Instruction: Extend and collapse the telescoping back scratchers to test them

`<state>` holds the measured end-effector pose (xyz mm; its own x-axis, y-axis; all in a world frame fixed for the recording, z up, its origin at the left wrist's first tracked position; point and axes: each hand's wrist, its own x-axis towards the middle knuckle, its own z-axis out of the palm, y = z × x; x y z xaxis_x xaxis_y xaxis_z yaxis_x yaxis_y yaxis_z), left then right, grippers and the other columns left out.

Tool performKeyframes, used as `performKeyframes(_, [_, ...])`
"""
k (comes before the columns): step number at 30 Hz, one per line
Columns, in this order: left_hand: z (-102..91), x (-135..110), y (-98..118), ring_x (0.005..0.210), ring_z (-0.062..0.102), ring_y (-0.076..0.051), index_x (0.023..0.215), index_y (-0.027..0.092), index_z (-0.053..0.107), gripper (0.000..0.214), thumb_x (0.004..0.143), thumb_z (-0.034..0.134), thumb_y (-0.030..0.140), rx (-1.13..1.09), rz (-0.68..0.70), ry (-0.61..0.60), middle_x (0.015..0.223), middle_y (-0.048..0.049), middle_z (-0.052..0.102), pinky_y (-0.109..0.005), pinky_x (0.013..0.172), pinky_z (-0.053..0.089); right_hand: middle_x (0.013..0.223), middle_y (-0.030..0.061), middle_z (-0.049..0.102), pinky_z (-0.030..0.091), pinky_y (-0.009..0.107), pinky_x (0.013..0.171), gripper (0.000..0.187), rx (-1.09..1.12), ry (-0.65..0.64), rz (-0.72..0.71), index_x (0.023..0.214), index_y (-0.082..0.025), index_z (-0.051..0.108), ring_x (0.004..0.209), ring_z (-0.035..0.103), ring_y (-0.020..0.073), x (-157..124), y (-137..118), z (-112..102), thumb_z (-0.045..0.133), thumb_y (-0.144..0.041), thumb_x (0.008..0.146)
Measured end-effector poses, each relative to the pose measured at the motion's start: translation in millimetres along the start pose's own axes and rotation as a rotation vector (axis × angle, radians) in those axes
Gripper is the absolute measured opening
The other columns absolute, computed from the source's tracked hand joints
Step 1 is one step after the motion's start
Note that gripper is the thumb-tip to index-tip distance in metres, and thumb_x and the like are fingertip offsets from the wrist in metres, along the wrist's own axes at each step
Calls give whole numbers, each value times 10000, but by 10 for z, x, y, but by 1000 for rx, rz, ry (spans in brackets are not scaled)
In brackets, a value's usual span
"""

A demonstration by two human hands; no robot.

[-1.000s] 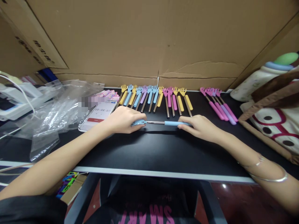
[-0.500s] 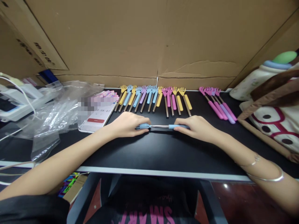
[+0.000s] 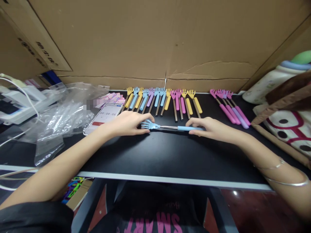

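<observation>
A blue back scratcher (image 3: pixel 168 127) with a claw-shaped head, a thin metal rod and a blue grip lies crosswise between my hands, low over the black table. My left hand (image 3: pixel 127 123) is around the claw head, thumb and forefinger apart, with the head showing between them. On the other end, the thumb and fingers of my right hand (image 3: pixel 210 127) close on the blue grip. Behind them stretches a row of separate rods with claw heads and loose grips (image 3: pixel 167 103) in yellow, blue, purple and pink. Several pink and purple back scratchers (image 3: pixel 233 113) with grips on their rods lie farther right.
A phone (image 3: pixel 104 114) running a timer lies behind my left wrist, near clear plastic bags (image 3: pixel 65 103). White power strips (image 3: pixel 24 100) and cables are at far left. A bag (image 3: pixel 286 126) and a bottle (image 3: pixel 264 85) stand at right. Cardboard (image 3: pixel 145 42) walls the back.
The fingers of my left hand have spread from around the claw head, showing more of it. My right hand still holds the grip. The camera view has shifted slightly.
</observation>
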<state>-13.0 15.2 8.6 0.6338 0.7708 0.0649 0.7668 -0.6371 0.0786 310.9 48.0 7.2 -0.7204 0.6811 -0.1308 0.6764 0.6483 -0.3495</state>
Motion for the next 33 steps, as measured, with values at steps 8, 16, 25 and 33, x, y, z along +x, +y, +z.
performKeyframes(8, [-6,-6,-57,610,594,-131,1120,280,548,279,872,530,408,10,26,-31,692,43,638,-208,545,305,789,7,612,351,209,597,311,-68,70,-11,1000,-226,594,655,524,105,-24,114,-21,495,-483,856])
performKeyframes(16, [-22,-6,-44,696,620,-151,1157,311,539,323,881,522,478,52,-20,-123,788,29,668,-215,588,324,780,13,580,330,218,589,298,-124,111,-56,943,-231,616,654,488,108,-21,150,-3,533,-493,827])
performKeyframes(25, [-75,-9,-99,629,597,-117,1172,305,526,357,869,541,492,8,-53,-156,735,61,654,-202,543,293,789,-1,559,323,215,594,296,-123,64,-12,967,-248,610,677,482,105,-27,212,-1,546,-497,821])
performKeyframes(33, [-119,-26,-153,623,586,-119,1122,300,560,364,863,518,552,-7,-64,-171,720,57,649,-202,556,306,788,-3,568,328,217,578,284,-128,31,54,952,-245,612,666,496,106,-69,188,-84,542,-482,810])
